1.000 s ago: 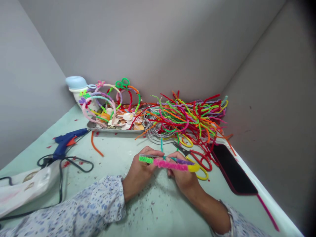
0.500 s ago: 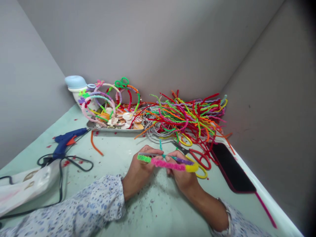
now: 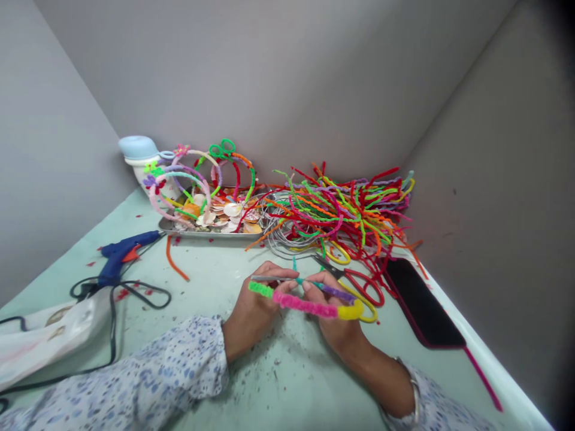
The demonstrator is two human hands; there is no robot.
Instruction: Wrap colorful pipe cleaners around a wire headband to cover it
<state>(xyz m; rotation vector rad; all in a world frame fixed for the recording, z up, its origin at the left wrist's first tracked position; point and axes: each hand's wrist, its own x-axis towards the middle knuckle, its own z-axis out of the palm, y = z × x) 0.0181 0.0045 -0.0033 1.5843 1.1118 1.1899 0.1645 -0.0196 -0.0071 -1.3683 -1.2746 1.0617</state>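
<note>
Between my hands is a wire loop wrapped in pipe cleaner (image 3: 305, 304), with green, pink, yellow, purple and teal sections. My left hand (image 3: 258, 311) grips its bare grey wire part on the left, thumb and fingers pinched near the teal wrap. Thumb and fingers of my right hand (image 3: 332, 317) close on the teal and purple stretch. A short teal pipe cleaner end (image 3: 294, 263) sticks up between the fingertips. Just beyond my right hand lie red-handled scissors (image 3: 363, 287) and yellow-handled scissors (image 3: 371, 312), the latter partly hidden.
A metal tray (image 3: 215, 234) holds shells and finished loops beside a white bottle with a blue lid (image 3: 139, 148). Many pipe cleaners (image 3: 341, 209) and coiled wire (image 3: 287, 230) lie behind. A blue glue gun (image 3: 119, 257) and its cord are left; a phone (image 3: 422, 305) is right.
Both hands stay nearly in place, still pinching the loop. The loop tilts slightly, its yellow end dropping a little lower. The rest of the table looks the same.
</note>
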